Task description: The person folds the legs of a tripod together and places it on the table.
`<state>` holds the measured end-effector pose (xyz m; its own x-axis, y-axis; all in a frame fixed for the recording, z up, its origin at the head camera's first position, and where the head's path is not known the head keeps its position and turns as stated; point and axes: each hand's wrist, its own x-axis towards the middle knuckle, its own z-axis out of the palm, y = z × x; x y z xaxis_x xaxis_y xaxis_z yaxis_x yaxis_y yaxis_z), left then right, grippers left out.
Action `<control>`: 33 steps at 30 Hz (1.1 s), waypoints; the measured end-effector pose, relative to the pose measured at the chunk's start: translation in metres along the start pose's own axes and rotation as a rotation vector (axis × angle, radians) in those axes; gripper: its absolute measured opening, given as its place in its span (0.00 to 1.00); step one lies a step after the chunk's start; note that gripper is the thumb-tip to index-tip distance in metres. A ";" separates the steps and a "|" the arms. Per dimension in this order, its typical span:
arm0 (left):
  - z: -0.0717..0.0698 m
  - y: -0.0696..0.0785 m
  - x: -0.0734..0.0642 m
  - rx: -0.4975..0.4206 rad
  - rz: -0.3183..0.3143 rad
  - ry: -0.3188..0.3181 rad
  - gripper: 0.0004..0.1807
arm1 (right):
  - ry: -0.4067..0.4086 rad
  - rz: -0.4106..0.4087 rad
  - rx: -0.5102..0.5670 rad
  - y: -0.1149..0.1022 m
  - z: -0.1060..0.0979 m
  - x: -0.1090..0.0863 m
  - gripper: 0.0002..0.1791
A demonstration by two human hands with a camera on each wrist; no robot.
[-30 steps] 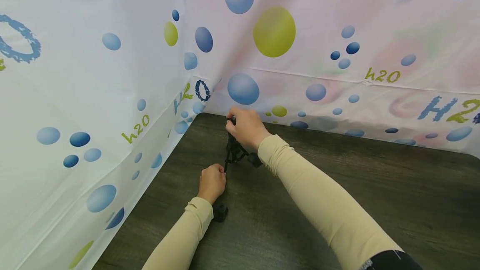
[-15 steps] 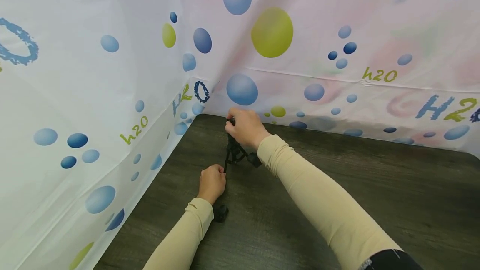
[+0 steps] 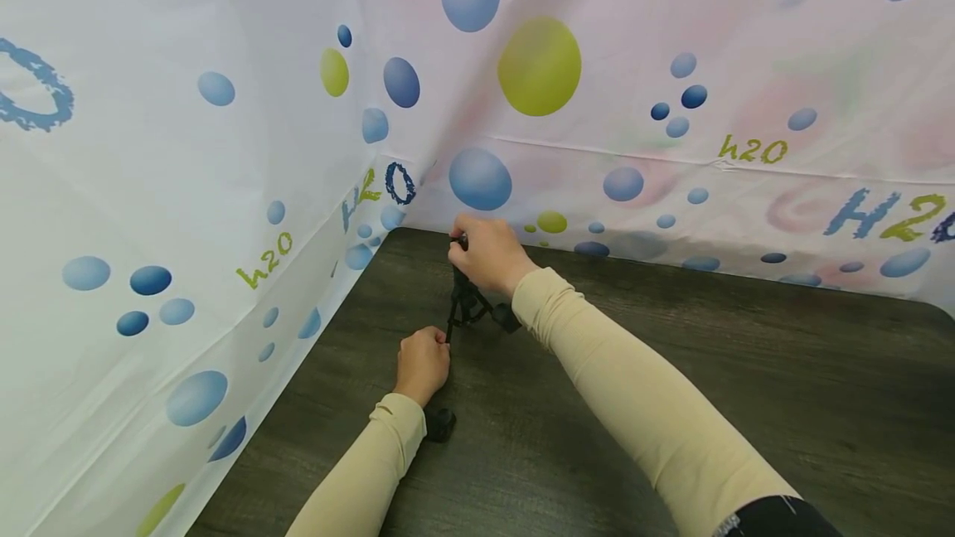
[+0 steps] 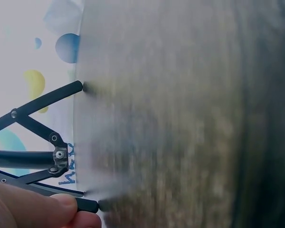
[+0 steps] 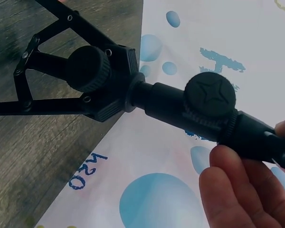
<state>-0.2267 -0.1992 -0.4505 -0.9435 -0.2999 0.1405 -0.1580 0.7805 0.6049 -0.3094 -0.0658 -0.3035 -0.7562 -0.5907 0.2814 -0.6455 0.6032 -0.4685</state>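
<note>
A small black tripod stands on the dark table near its far left corner. My right hand grips it at the top, partly hiding that end. In the right wrist view, the fingers curl round the upper column, just past a round knob with a star-shaped mark. Lower down, my left hand pinches one leg close to its foot. Thumb and finger sit on that leg in the left wrist view, where the spread legs and hinged braces show with feet at the tabletop.
The dark wood-grain table extends to the right. White cloth printed with bubbles and lettering rises along the left and back edges, close behind the tripod. Small black boxes sit at both wrists.
The head view has shifted very slightly. Both hands keep the same hold on the tripod, which stays in place.
</note>
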 end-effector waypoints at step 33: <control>0.007 0.000 0.002 -0.051 0.029 0.064 0.03 | 0.002 -0.003 -0.024 -0.004 0.001 0.000 0.11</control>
<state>-0.2301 -0.1962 -0.4557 -0.9266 -0.3135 0.2076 -0.1142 0.7607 0.6390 -0.3069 -0.0685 -0.3029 -0.7547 -0.5914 0.2842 -0.6499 0.6145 -0.4472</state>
